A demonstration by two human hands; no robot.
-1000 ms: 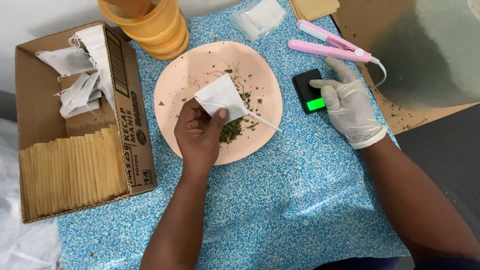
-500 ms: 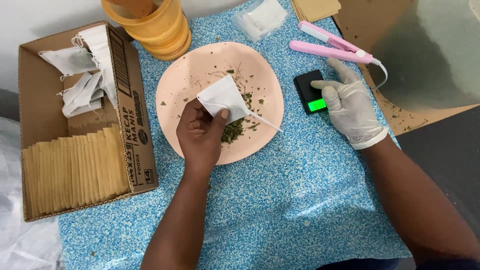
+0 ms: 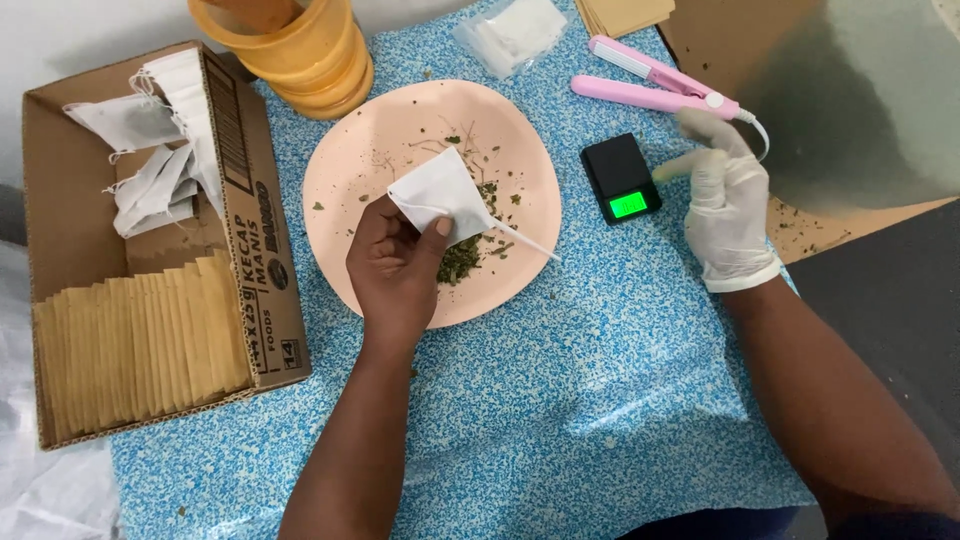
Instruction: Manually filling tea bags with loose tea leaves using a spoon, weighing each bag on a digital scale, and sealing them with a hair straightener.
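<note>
Pinching the white tea bag (image 3: pixel 440 195) over the pink plate (image 3: pixel 340 170), the left hand (image 3: pixel 395 270) should keep it level; the gloved right hand (image 3: pixel 725 215), fingers loosely open, rests beside the scale (image 3: pixel 620 178) at three o'clock.

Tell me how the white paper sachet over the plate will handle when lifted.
The white sachet, pinched in the left hand, looks thin and probably floppy. It seems very light. Its open mouth may spill herb bits onto the pink plate.
</note>
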